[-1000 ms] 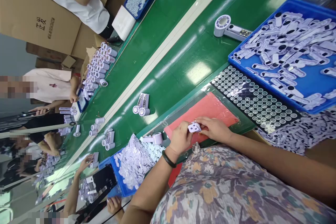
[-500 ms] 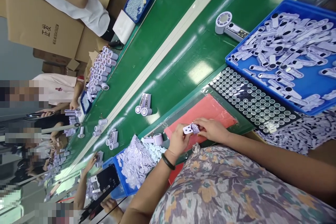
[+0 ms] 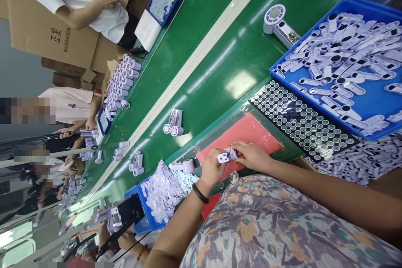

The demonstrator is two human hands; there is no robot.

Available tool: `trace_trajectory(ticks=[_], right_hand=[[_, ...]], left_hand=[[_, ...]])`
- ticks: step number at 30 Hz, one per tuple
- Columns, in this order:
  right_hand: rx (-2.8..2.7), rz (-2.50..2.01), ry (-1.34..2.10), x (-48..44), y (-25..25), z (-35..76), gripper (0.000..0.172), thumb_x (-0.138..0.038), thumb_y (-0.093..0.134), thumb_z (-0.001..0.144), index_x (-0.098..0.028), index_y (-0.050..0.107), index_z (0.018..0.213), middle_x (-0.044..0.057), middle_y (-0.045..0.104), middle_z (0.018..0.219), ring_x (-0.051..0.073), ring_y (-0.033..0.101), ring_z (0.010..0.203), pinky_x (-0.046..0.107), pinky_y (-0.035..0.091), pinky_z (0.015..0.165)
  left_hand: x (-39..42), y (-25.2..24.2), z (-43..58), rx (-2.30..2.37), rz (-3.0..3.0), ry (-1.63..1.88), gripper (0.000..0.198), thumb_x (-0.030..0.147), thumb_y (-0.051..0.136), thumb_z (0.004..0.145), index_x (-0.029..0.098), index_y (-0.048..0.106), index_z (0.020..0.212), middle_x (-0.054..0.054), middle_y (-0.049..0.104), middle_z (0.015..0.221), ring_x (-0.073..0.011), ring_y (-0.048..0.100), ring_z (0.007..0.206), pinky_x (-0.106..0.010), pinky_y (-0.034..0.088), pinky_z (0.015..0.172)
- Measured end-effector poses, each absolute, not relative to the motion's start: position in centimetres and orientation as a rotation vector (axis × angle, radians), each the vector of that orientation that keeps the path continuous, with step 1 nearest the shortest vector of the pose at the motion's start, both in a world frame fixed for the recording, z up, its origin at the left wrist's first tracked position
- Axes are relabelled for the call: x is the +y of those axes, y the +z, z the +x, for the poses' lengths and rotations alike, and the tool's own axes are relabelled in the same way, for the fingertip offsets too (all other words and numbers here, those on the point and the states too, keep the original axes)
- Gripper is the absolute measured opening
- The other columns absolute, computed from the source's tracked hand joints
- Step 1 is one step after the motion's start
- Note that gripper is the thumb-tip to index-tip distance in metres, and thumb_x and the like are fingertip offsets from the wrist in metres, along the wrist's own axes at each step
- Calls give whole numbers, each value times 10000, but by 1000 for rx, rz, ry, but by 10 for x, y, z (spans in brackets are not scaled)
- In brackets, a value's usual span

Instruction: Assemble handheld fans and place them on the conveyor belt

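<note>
My left hand (image 3: 211, 168) is closed around one end of a small pale-lavender handheld fan (image 3: 223, 158), whose light face has small dark squares. On the other end are the bent fingers of my right hand (image 3: 253, 157). Dark openings or wires show between the hands; that detail is too small to make out. Beneath both hands is a red sheet (image 3: 251, 127) under clear plastic. Left of my left hand, another lavender fan (image 3: 188, 166) lies beside a heap of small lavender parts (image 3: 163, 192) and pale blue pieces (image 3: 186, 181).
A blue tray (image 3: 279, 68) of lavender covers stands at the right, beside a black sheet of round stickers (image 3: 301, 121). Fans lie on the green conveyor belt (image 3: 216, 63), including a pair (image 3: 173, 123) and a single one (image 3: 278, 21). Co-workers sit across and at the left.
The fan in my hands has tilted slightly, its light face a little lower. Fans on the belt have shifted slightly to the right. Across the belt, a co-worker's hands now hold a round part.
</note>
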State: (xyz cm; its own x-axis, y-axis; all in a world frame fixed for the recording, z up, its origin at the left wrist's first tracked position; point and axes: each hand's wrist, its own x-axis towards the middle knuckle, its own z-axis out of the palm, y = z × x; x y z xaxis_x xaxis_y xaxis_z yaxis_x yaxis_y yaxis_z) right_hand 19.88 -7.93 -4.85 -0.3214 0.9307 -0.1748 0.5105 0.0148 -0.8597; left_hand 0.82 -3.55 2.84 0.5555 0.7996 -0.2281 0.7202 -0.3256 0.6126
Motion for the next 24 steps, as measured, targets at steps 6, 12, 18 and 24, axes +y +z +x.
trace_trajectory(ticks=[6,12,18,24], right_hand=[[-1842,-1462,1268,-79,-49,201,355,-219,658,863,-197,573,1206,80,610,1248,249,627,1037,369,486,898],[-1847,-1486,1271,-76,-47,201,403,-230,702,835,-206,586,1220,65,623,1230,235,646,955,360,498,831],[-1851,-1437,1280,-75,-44,200,472,-200,712,820,-233,571,1268,53,595,1285,225,627,1026,358,487,869],[-1847,-1453,1271,-76,-44,199,471,-196,724,814,-234,576,1259,46,597,1277,214,629,1008,356,486,877]], left_hand=[[-40,23,15,1263,2071,214,108,192,617,868,194,622,975,-51,653,926,-190,618,885,-325,507,790],[-40,20,9,1284,2016,269,124,237,627,874,187,632,987,-51,651,942,-183,621,883,-329,510,801],[-42,27,4,1368,2029,216,129,200,650,853,173,606,971,-55,636,939,-190,603,887,-330,496,802],[-45,30,7,1279,2158,101,151,97,589,845,180,578,970,-57,620,934,-198,593,904,-324,488,801]])
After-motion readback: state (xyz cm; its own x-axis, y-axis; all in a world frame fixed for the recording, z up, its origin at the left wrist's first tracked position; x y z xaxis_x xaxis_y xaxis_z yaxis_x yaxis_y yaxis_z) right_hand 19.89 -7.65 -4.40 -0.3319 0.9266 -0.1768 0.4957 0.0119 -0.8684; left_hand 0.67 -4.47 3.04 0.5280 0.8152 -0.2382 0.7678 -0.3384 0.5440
